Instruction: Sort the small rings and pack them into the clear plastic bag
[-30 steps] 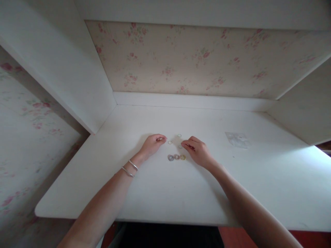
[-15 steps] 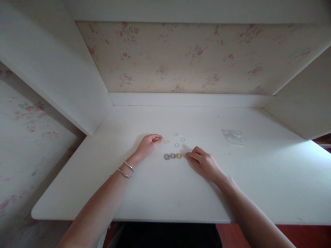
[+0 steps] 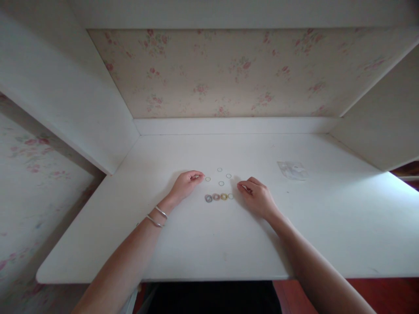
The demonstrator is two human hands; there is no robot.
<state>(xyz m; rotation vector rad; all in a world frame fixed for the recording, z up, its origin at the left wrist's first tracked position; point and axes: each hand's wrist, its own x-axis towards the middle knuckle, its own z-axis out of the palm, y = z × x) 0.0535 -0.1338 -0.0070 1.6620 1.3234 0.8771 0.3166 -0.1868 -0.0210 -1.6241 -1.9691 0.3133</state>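
Observation:
Several thin rings lie flat on the white desk. My left hand (image 3: 187, 185) rests to their left, thumb and fingertips pinched together beside a thin yellowish ring (image 3: 207, 179); what the pinch holds, if anything, is too small to make out. Near it are three pale greenish rings: a far one (image 3: 219, 169), a right one (image 3: 228, 175) and a near one (image 3: 221, 183). In a row closer to me sit a thicker grey ring (image 3: 208, 198), a pinkish ring (image 3: 216, 197), a yellow ring (image 3: 224, 196) and a thin pale ring (image 3: 231, 196). My right hand (image 3: 258, 197), fingers curled closed with nothing visible in them, is just right of that row.
A clear plastic bag (image 3: 293, 170) lies on the desk (image 3: 209, 248) farther right. White panels (image 3: 104, 100) enclose the left and right sides, and a low ledge (image 3: 235, 126) runs along the back below flowered wallpaper.
My right hand has drawn back slightly up and right from the row, leaving the thin pale ring in view at its right end. The left hand is nearly still. The view has shifted slightly.

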